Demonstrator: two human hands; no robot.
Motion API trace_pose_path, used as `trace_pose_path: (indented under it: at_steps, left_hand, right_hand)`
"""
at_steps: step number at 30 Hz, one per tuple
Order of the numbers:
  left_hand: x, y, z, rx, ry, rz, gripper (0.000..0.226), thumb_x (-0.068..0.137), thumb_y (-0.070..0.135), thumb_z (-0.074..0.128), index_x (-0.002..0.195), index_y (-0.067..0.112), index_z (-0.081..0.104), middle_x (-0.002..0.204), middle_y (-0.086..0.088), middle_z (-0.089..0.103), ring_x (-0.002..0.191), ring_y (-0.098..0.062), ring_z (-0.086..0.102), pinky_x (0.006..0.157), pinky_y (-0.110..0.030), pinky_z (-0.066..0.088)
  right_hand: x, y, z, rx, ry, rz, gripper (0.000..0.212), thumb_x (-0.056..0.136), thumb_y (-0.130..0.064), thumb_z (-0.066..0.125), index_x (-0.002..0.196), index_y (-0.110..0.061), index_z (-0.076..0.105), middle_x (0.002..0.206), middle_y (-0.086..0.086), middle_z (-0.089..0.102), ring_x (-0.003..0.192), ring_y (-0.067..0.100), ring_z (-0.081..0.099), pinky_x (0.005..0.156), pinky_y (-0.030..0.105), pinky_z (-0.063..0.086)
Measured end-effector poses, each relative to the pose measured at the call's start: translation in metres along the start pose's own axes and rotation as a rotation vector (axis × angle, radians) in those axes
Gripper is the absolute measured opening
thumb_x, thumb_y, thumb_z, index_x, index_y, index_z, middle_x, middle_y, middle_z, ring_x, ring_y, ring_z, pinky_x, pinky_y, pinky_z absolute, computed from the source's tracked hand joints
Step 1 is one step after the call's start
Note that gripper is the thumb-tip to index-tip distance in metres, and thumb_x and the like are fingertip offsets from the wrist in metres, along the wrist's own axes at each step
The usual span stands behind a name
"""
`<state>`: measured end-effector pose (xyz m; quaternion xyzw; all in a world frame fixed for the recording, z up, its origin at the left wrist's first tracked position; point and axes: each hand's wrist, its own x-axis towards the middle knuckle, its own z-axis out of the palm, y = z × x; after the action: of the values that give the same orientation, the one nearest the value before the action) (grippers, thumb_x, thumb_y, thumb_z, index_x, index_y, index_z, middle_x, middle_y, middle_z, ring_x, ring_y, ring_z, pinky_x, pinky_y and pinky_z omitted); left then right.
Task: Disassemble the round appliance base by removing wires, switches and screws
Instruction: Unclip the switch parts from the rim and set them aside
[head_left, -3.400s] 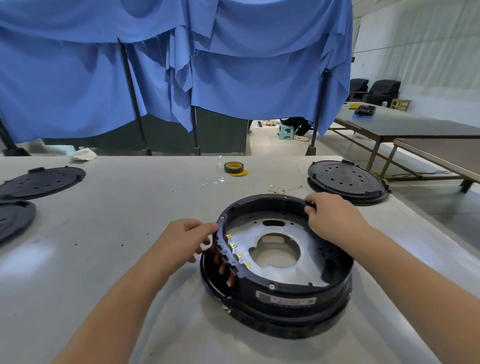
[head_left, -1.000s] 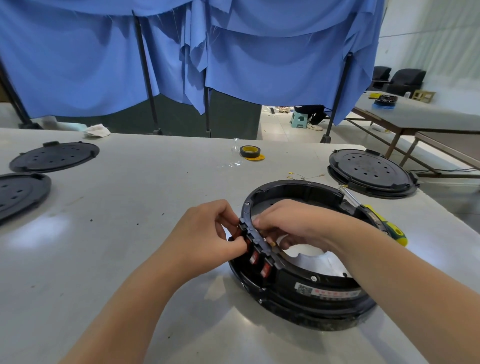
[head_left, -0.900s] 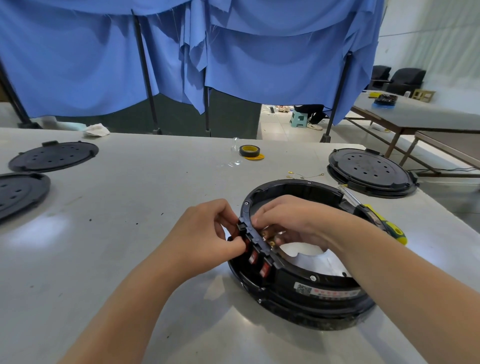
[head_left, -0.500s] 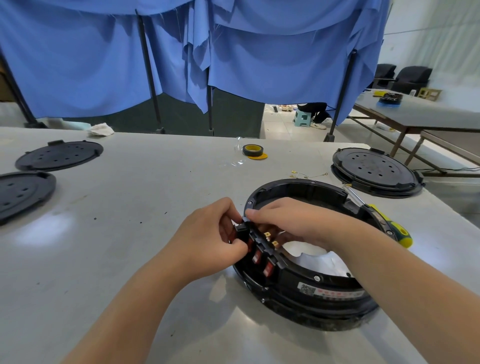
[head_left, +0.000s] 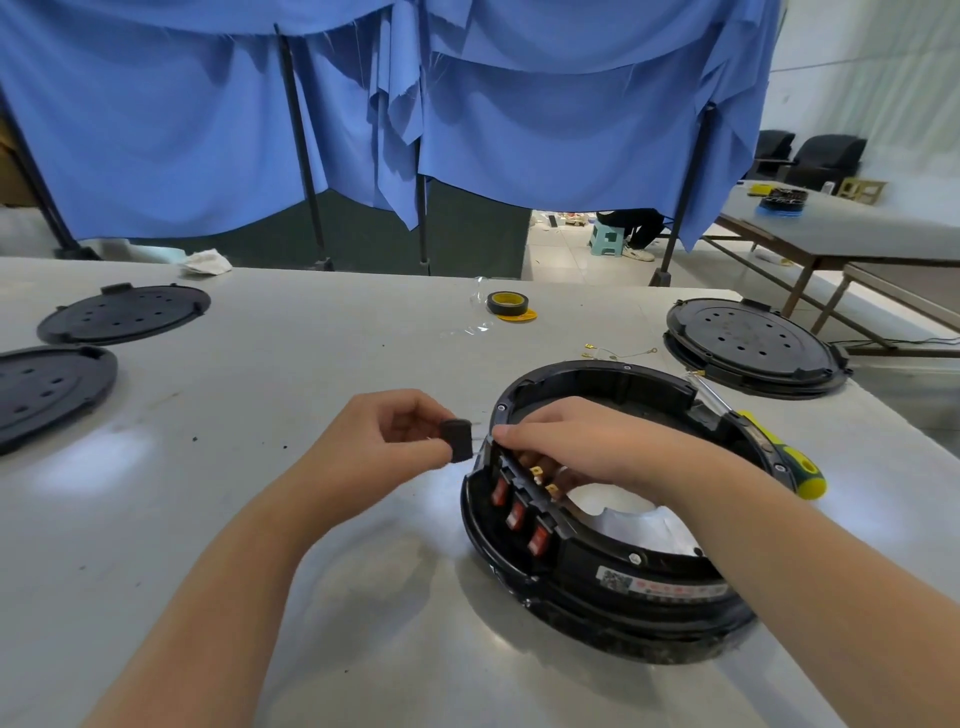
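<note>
Pulled free, switch (head_left: 456, 439) in left hand (head_left: 382, 447); base label (head_left: 662, 587) unreadable.

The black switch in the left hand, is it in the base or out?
Out: the left hand pinches the black switch clear of the base.

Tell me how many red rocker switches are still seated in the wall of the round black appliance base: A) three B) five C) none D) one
A: three red rocker switches sit in a row in the near wall of the round black appliance base, while the left hand pinches a small black switch already pulled clear of it.
</note>
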<state>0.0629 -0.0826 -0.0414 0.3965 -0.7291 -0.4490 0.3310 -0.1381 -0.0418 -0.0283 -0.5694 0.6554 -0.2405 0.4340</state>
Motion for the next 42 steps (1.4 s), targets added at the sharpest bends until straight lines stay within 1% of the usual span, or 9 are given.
trace_pose_path:
  at_steps: [3, 7, 10, 16, 23, 27, 29, 38, 42]
  left_hand:
    - [0.009, -0.013, -0.002, -0.029, 0.107, -0.062, 0.026, 0.08, 0.002, 0.066, 0.091, 0.025, 0.07, 0.078, 0.001, 0.074, 0.059, -0.003, 0.062, 0.052, -0.007, 0.043]
    - [0.019, -0.037, 0.003, 0.074, 0.317, -0.129, 0.021, 0.077, 0.008, 0.068, 0.09, 0.024, 0.066, 0.077, 0.002, 0.072, 0.066, -0.014, 0.063, 0.057, -0.016, 0.051]
    - [0.023, -0.049, 0.011, 0.215, 0.341, -0.15, 0.021, 0.075, 0.012, 0.068, 0.094, 0.019, 0.066, 0.082, 0.003, 0.07, 0.07, -0.015, 0.061, 0.068, -0.029, 0.049]
    - [0.027, -0.056, 0.016, 0.371, 0.369, -0.103, 0.02, 0.081, 0.026, 0.063, 0.101, 0.023, 0.065, 0.085, 0.01, 0.064, 0.074, -0.014, 0.056, 0.065, -0.028, 0.039]
    - [0.027, -0.056, 0.022, 0.521, 0.373, -0.061, 0.034, 0.089, 0.036, 0.057, 0.12, 0.021, 0.059, 0.104, 0.005, 0.055, 0.096, -0.017, 0.054, 0.084, -0.029, 0.04]
    - [0.018, -0.031, 0.028, 0.417, 0.33, 0.165, 0.002, 0.084, 0.022, 0.063, 0.084, 0.024, 0.065, 0.081, 0.012, 0.06, 0.064, -0.004, 0.051, 0.062, -0.011, 0.038]
    - [0.008, -0.017, 0.031, 0.341, 0.21, 0.216, 0.012, 0.078, 0.019, 0.064, 0.066, 0.023, 0.062, 0.064, 0.014, 0.059, 0.054, -0.002, 0.049, 0.053, -0.009, 0.037]
    - [-0.013, 0.007, 0.034, 0.438, -0.028, 0.255, 0.022, 0.058, 0.044, 0.052, 0.063, 0.023, 0.058, 0.061, 0.006, 0.057, 0.056, -0.011, 0.051, 0.052, -0.025, 0.04]
    - [-0.016, 0.01, 0.032, 0.445, -0.045, 0.243, 0.023, 0.058, 0.046, 0.055, 0.062, 0.024, 0.059, 0.063, 0.004, 0.06, 0.06, -0.012, 0.055, 0.052, -0.024, 0.04]
  right_hand:
    - [-0.001, 0.0, 0.0, -0.061, 0.012, 0.005, 0.043, 0.087, -0.051, 0.056, 0.089, -0.01, 0.068, 0.079, 0.004, 0.063, 0.072, 0.018, 0.06, 0.082, 0.039, 0.052]
    - [-0.007, -0.004, 0.001, -0.155, 0.018, -0.033, 0.044, 0.089, -0.053, 0.051, 0.083, -0.011, 0.062, 0.077, 0.006, 0.057, 0.071, 0.019, 0.054, 0.079, 0.039, 0.048]
    - [-0.012, -0.006, 0.002, -0.255, 0.019, -0.096, 0.05, 0.093, -0.054, 0.044, 0.079, -0.007, 0.054, 0.077, 0.005, 0.046, 0.07, 0.02, 0.044, 0.07, 0.04, 0.041]
    - [-0.021, -0.01, 0.001, -0.365, 0.008, -0.137, 0.043, 0.095, -0.054, 0.038, 0.076, -0.017, 0.048, 0.073, 0.006, 0.043, 0.067, 0.018, 0.041, 0.068, 0.034, 0.034]
    - [-0.029, -0.016, 0.001, -0.418, -0.01, -0.146, 0.042, 0.098, -0.046, 0.038, 0.074, -0.013, 0.047, 0.069, 0.006, 0.038, 0.063, 0.019, 0.037, 0.063, 0.033, 0.032]
    - [-0.029, -0.013, 0.001, -0.433, 0.005, -0.113, 0.048, 0.097, -0.048, 0.038, 0.083, -0.005, 0.056, 0.07, 0.004, 0.046, 0.064, 0.017, 0.043, 0.063, 0.031, 0.036]
    - [-0.029, -0.011, 0.003, -0.409, 0.028, -0.091, 0.048, 0.096, -0.049, 0.04, 0.087, -0.006, 0.059, 0.07, 0.001, 0.05, 0.064, 0.014, 0.046, 0.063, 0.03, 0.039]
    - [-0.025, -0.005, 0.007, -0.257, 0.044, -0.039, 0.037, 0.097, -0.043, 0.042, 0.105, -0.013, 0.063, 0.097, 0.01, 0.066, 0.087, 0.02, 0.058, 0.092, 0.043, 0.047]
    - [-0.032, -0.003, -0.003, 0.059, -0.053, 0.046, 0.027, 0.1, -0.021, 0.042, 0.103, -0.005, 0.064, 0.088, 0.008, 0.059, 0.072, 0.015, 0.056, 0.066, 0.023, 0.052]
